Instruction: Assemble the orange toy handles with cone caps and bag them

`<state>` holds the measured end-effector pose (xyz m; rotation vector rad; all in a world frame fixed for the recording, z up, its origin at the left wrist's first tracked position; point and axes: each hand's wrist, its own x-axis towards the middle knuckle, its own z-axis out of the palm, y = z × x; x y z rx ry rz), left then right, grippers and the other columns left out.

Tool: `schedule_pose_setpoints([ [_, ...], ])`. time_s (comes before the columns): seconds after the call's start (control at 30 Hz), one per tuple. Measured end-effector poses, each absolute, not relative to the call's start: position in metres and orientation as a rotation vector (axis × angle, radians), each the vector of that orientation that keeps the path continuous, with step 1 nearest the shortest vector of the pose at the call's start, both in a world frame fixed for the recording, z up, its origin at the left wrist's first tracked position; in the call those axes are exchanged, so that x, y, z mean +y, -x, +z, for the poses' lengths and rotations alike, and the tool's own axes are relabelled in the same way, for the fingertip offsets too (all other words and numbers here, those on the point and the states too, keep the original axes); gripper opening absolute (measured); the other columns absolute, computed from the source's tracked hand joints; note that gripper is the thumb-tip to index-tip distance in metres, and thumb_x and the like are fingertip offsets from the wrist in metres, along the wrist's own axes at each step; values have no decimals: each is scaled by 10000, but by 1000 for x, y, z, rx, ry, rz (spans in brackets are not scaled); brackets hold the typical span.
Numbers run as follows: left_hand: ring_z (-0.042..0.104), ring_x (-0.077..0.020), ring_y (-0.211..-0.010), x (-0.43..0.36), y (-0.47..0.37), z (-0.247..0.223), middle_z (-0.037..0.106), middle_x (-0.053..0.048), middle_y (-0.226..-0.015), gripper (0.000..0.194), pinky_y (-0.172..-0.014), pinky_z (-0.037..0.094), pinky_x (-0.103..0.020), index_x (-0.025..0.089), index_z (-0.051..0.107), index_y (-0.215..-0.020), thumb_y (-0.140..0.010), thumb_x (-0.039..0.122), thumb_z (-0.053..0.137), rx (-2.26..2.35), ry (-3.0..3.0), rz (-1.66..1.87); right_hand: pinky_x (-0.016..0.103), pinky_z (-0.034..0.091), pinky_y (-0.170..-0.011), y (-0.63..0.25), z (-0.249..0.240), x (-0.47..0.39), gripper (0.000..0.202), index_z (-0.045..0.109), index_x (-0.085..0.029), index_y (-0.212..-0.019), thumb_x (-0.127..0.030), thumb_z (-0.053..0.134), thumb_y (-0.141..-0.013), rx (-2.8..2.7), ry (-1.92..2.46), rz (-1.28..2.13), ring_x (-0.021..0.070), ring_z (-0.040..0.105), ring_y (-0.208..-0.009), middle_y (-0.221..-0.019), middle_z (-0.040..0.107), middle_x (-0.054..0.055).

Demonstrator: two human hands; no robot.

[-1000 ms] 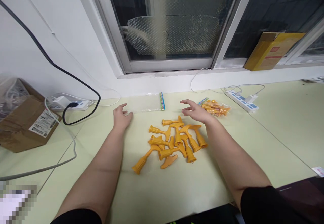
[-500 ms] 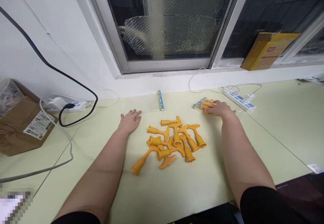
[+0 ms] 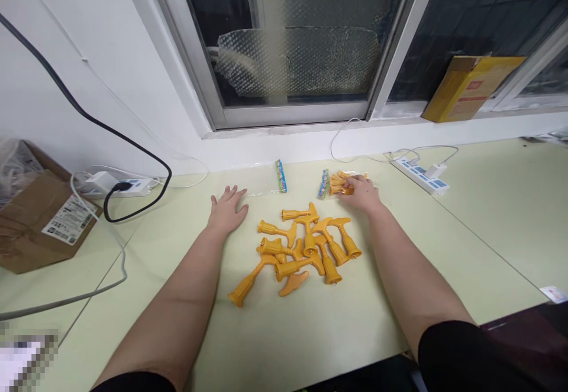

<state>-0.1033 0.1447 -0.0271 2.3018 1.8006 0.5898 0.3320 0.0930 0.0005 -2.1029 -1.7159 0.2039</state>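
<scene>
My left hand [image 3: 226, 210] lies flat on the table with its fingers spread, at the near left edge of a clear plastic bag [image 3: 261, 180] with a colourful header strip. Whether the fingertips touch the film I cannot tell. My right hand [image 3: 364, 193] grips a smaller clear bag of yellow plastic pieces [image 3: 339, 182], its fingers covering part of it. That bag's header strip points left. Between my forearms lies a loose pile of yellow plastic parts [image 3: 308, 247], each with a flared, bell-like end and a curved crosspiece. A flat curved yellow piece [image 3: 293, 284] sits at the near side.
A cardboard box [image 3: 48, 220] stands at the left beside a power strip [image 3: 137, 187] with black and white cables. Another power strip [image 3: 419, 174] lies at the back right. A yellow carton [image 3: 473, 89] leans on the window. The wall bounds the table's far side.
My right hand has moved left with the bag of yellow pieces, and the bag has turned so its header faces left. My left hand and the pile stay nearly the same.
</scene>
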Motion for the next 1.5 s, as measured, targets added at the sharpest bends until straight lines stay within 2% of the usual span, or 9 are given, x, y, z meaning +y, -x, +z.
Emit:
schedule_pose_setpoints([
  [0.27, 331, -289, -1536, 131, 85, -5, 530, -90, -1537, 475, -1290, 139, -543, 245, 603, -1372, -900, 290, 578, 1476, -2534, 849, 459, 430, -1027, -306, 12, 102, 268, 658, -229, -935, -322, 734, -695, -1881, 1567, 239, 292, 582, -1066, -1084, 674, 76],
  [0.47, 324, -303, -1539, 110, 49, 21, 501, -117, -1558, 639, -1267, 271, -492, 217, 558, -1436, -845, 397, 723, 1029, -2628, 869, 401, 480, -974, -264, 39, 86, 261, 628, -236, -943, -250, 710, -695, -1919, 1131, 520, 256, 628, -1065, -1101, 683, 57],
  [0.6, 508, -278, -1418, 93, 32, 43, 628, -87, -1435, 418, -1267, 257, -533, 248, 645, -1317, -913, 354, 674, 855, -2631, 862, 392, 490, -992, -246, 61, 68, 255, 622, -228, -982, -267, 703, -743, -1905, 1055, 791, 217, 634, -1047, -1119, 673, 32],
  [0.7, 634, -237, -1262, 82, 32, 62, 702, -61, -1321, 349, -1165, 432, -446, 260, 667, -1281, -945, 354, 658, 739, -2573, 868, 372, 528, -915, -249, 79, 55, 267, 629, -229, -1032, -308, 707, -789, -1938, 1038, 936, 214, 624, -1039, -1095, 663, 29],
  [0.8, 695, -220, -1110, 74, 36, 77, 733, -67, -1246, 364, -925, 569, -329, 254, 691, -1264, -924, 386, 700, 725, -2499, 877, 348, 550, -856, -257, 90, 48, 358, 626, -242, -1123, -367, 746, -810, -2022, 1020, 1069, 228, 615, -1084, -1136, 658, 46],
  [0.9, 711, -196, -983, 70, 35, 83, 762, -71, -1121, 273, -810, 567, -283, 229, 735, -1166, -926, 357, 704, 692, -2468, 903, 342, 554, -885, -262, 89, 49, 508, 583, -261, -1250, -393, 788, -804, -2092, 987, 1230, 215, 629, -1087, -1158, 664, 46],
  [1.2, 687, -186, -935, 67, 24, 81, 735, -70, -1025, 87, -851, 548, -315, 212, 741, -847, -902, 268, 702, 679, -2415, 1055, 392, 516, -1016, -262, 77, 59, 698, 584, -268, -1365, -386, 864, -736, -2173, 941, 1302, 238, 648, -1153, -1240, 690, 48],
  [1.4, 621, -159, -763, 53, 25, 96, 658, -8, -764, 138, -700, 499, -276, 206, 664, -719, -804, 172, 767, 609, -2479, 743, 384, 470, -1093, -254, 93, 44, 678, 643, -293, -1323, -386, 890, -699, -2303, 903, 1258, 257, 611, -1271, -1322, 680, 29],
  [1.5, 629, -160, -791, 45, 24, 104, 670, -3, -791, 83, -717, 498, -273, 227, 719, -784, -822, 159, 747, 599, -2502, 632, 357, 496, -1057, -248, 106, 32, 622, 683, -307, -1280, -377, 889, -698, -2351, 837, 1214, 249, 646, -1216, -1271, 710, 9],
])
